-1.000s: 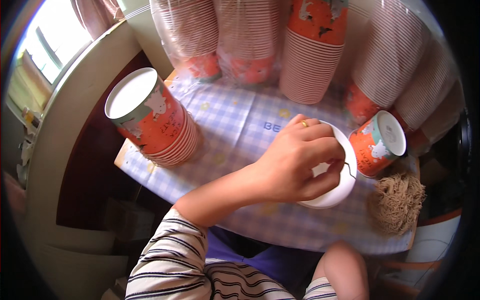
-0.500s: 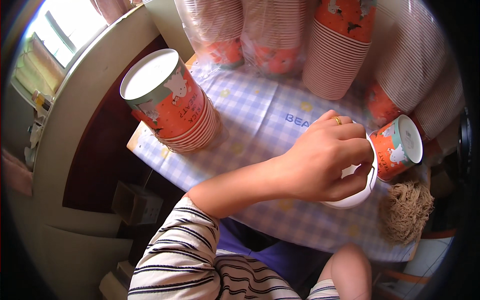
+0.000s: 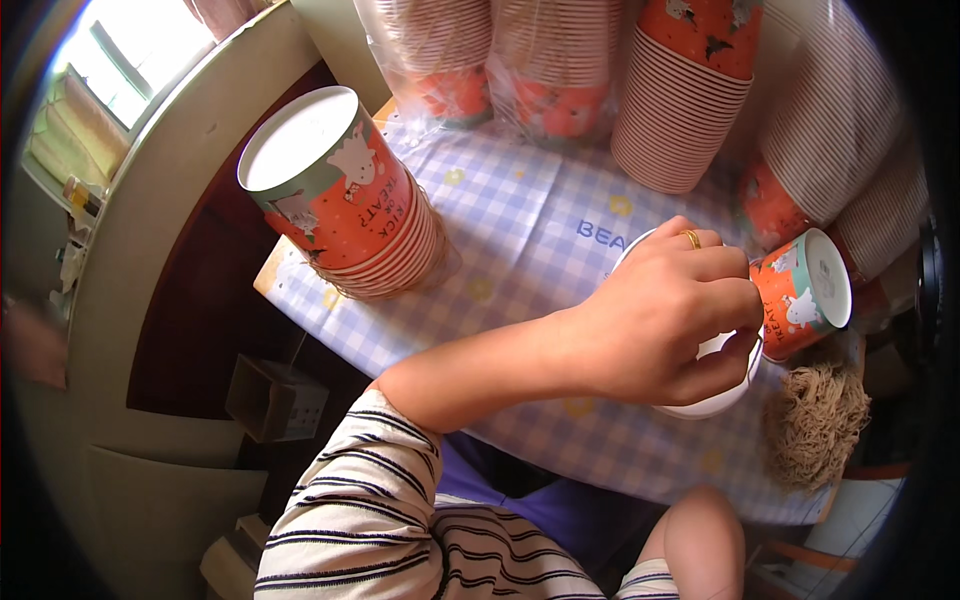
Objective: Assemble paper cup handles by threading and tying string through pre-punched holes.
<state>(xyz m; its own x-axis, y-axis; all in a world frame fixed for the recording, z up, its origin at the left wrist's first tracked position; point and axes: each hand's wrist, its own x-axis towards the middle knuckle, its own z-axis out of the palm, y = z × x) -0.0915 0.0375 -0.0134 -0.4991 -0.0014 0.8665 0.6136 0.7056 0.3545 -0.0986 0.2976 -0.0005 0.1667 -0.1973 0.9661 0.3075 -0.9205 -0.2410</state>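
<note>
My left hand (image 3: 675, 310) reaches across the table from the lower left, with a gold ring on one finger. Its fingers are curled, and thumb and forefinger come together over a white round-rimmed thing (image 3: 712, 402), perhaps a paper tub, mostly hidden under the hand. Whatever the fingertips pinch is too small or hidden to name. Just right of the hand a patterned orange paper tub (image 3: 790, 298) lies tilted, its white base outward. A tangled bundle of beige twine (image 3: 818, 420) lies below that tub. Only a bare bent part of my right arm shows at the lower right; its hand is out of sight.
A stack of orange tubs (image 3: 350, 200), white base up, with twine around it, stands on the checked tablecloth (image 3: 500, 240) at the left. Tall tub stacks (image 3: 685, 110), several in clear plastic, line the back. An open cardboard box (image 3: 275, 398) sits below the table's left edge.
The view has shifted slightly, moving most table things a little in the picture. My left hand keeps nearly the same curled pose over the white rim.
</note>
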